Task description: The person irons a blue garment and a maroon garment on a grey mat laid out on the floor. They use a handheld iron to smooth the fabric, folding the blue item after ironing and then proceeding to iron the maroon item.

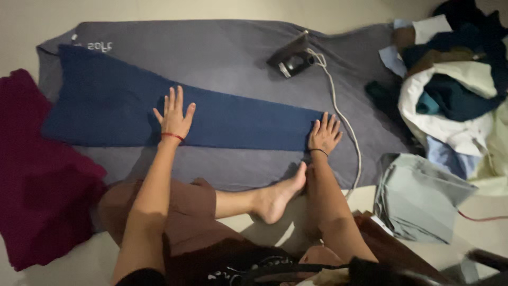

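The blue cloth lies flat on a grey mat. The left hand presses its middle, fingers spread wide; the right hand presses its narrow end, fingers spread. An iron stands beyond, clothes piled right.

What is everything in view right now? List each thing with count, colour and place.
grey mat: 1, grey, spread on the floor, centre
blue cloth: 1, dark blue, flat on the mat
iron: 1, dark, on the mat, top centre
cord: 1, white, runs from the iron down the mat's right side
maroon cloth: 1, maroon, floor at left
clothes pile: 1, mixed white, blue, dark, at right
folded garment: 1, pale grey-green, lower right
left hand: flat on the blue cloth
right hand: flat on its right end
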